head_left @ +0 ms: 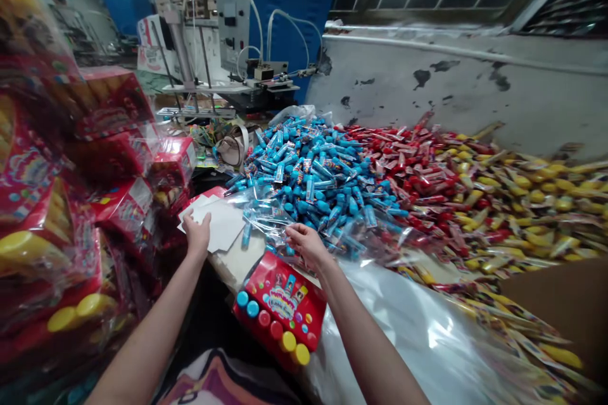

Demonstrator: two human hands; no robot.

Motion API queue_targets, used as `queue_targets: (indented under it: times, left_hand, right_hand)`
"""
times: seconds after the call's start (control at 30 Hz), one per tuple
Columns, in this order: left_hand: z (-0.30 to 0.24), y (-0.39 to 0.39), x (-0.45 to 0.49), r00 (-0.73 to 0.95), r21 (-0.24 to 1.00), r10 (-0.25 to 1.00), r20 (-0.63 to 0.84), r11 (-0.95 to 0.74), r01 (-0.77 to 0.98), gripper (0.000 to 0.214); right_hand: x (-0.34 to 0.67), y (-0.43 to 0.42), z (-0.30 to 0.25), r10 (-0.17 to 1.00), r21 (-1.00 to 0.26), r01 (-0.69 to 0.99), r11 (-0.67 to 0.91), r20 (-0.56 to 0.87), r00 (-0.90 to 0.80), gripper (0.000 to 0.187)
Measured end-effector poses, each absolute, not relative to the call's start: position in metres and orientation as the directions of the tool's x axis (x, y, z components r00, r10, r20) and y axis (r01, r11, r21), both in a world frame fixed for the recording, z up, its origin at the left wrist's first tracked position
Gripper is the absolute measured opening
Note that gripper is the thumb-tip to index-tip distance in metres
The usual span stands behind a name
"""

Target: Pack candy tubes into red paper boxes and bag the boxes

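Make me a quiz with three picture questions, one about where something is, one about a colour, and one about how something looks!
1. Where is the left hand?
A) On white card sheets
B) On the yellow pile
C) Inside a box

2. What colour are the plastic tubes piled near the right hand?
A) Green
B) Blue
C) Purple

3. How does the painted wall behind the piles look?
A) Smooth and new
B) Chipped, with dark patches
C) Covered with shelves

Answers:
1. A, because the fingers lie on the white sheets.
2. B, because the whole pile shows blue.
3. B, because dark marks break up the pale paint.
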State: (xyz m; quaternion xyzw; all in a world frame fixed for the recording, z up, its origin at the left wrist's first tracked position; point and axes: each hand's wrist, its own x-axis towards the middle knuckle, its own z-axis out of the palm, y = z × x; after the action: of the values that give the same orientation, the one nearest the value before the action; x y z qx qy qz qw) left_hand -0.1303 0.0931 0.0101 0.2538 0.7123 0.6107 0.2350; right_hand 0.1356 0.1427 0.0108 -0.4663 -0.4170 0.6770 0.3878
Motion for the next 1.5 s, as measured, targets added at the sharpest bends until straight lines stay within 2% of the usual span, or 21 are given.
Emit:
queue_targets:
  times: [0.07, 0.13, 0.17, 0.27, 0.4, 0.47, 0.53, 0.63, 0.7, 0.77, 0.9, 1.03, 1.13, 1.23, 1.3, 1.37, 1.43, 1.5]
  left_hand:
    - [0.009, 0.076, -0.115, -0.739, 0.947, 0.644, 0.196, 0.071, 0.313, 0.055]
    - [0.013, 0.064, -0.092, -0.513, 0.811, 0.755, 0.408, -0.041, 0.584, 0.053]
    - [0.016, 0.059, -0.080, -0.373, 0.733, 0.812, 0.449, -0.096, 0.674, 0.051]
    - [0.023, 0.052, -0.049, -0.097, 0.560, 0.905, 0.414, -0.169, 0.811, 0.066]
    - [0.022, 0.043, -0.027, 0.023, 0.409, 0.940, 0.341, -0.170, 0.897, 0.099]
    - [0.019, 0.038, -0.026, 0.035, 0.359, 0.947, 0.319, -0.155, 0.920, 0.100]
    - [0.018, 0.035, -0.030, 0.011, 0.362, 0.958, 0.285, -0.118, 0.925, 0.096]
    - [0.025, 0.037, -0.043, -0.012, 0.506, 0.981, 0.196, -0.090, 0.858, 0.089]
    - [0.032, 0.043, -0.052, -0.002, 0.621, 0.985, 0.171, -0.106, 0.777, 0.075]
    - [0.038, 0.051, -0.058, -0.023, 0.655, 0.982, 0.190, -0.109, 0.747, 0.058]
    - [0.039, 0.068, -0.056, -0.065, 0.525, 0.965, 0.254, -0.081, 0.847, 0.051]
    - [0.031, 0.080, -0.051, 0.016, 0.402, 0.928, 0.371, -0.176, 0.899, 0.034]
    - [0.028, 0.088, -0.059, -0.002, 0.412, 0.910, 0.414, -0.186, 0.892, 0.030]
    - [0.032, 0.095, -0.078, -0.071, 0.429, 0.901, 0.429, -0.134, 0.893, 0.024]
    - [0.034, 0.096, -0.091, -0.111, 0.428, 0.895, 0.433, -0.095, 0.899, 0.020]
    - [0.034, 0.093, -0.102, -0.143, 0.421, 0.891, 0.430, -0.058, 0.905, 0.018]
    - [0.031, 0.086, -0.108, -0.179, 0.416, 0.890, 0.419, -0.013, 0.909, 0.017]
    - [0.028, 0.080, -0.109, -0.218, 0.413, 0.889, 0.403, 0.037, 0.910, 0.018]
  right_hand:
    - [0.126, 0.145, 0.011, 0.934, -0.945, -0.110, -0.308, -0.278, -0.222, 0.042]
    - [0.116, 0.147, 0.012, 0.950, -0.961, -0.079, -0.264, -0.245, -0.194, 0.044]
    - [0.112, 0.147, 0.013, 0.956, -0.968, -0.064, -0.243, -0.228, -0.184, 0.045]
    - [0.099, 0.145, 0.017, 0.973, -0.982, -0.031, -0.185, -0.179, -0.148, 0.046]
    - [0.088, 0.142, 0.017, 0.987, -0.992, -0.005, -0.128, -0.127, -0.098, 0.048]
    - [0.084, 0.142, 0.015, 0.990, -0.994, 0.011, -0.109, -0.109, -0.090, 0.049]
    - [0.082, 0.142, 0.014, 0.991, -0.995, 0.034, -0.091, -0.094, -0.096, 0.051]
    - [0.081, 0.141, 0.013, 0.989, -0.995, 0.070, -0.064, -0.073, -0.127, 0.052]
    - [0.080, 0.141, 0.014, 0.986, -0.995, 0.091, -0.049, -0.062, -0.156, 0.053]
    - [0.078, 0.139, 0.015, 0.981, -0.994, 0.107, -0.038, -0.058, -0.185, 0.054]
    - [0.074, 0.135, 0.019, 0.969, -0.983, 0.185, 0.019, -0.028, -0.245, 0.061]
    - [0.073, 0.132, 0.025, 0.956, -0.958, 0.264, 0.114, 0.033, -0.292, 0.059]
    - [0.079, 0.130, 0.029, 0.937, -0.910, 0.354, 0.216, 0.091, -0.337, 0.044]
    - [0.086, 0.130, 0.030, 0.924, -0.777, 0.555, 0.297, 0.086, -0.373, 0.019]
    - [0.090, 0.132, 0.031, 0.942, -0.633, 0.706, 0.318, 0.125, -0.312, 0.002]
    - [0.092, 0.137, 0.034, 0.943, -0.529, 0.783, 0.326, 0.245, -0.227, 0.008]
    - [0.090, 0.144, 0.039, 0.916, -0.540, 0.769, 0.343, 0.373, -0.148, 0.011]
    - [0.085, 0.149, 0.044, 0.896, -0.630, 0.682, 0.371, 0.435, -0.087, 0.013]
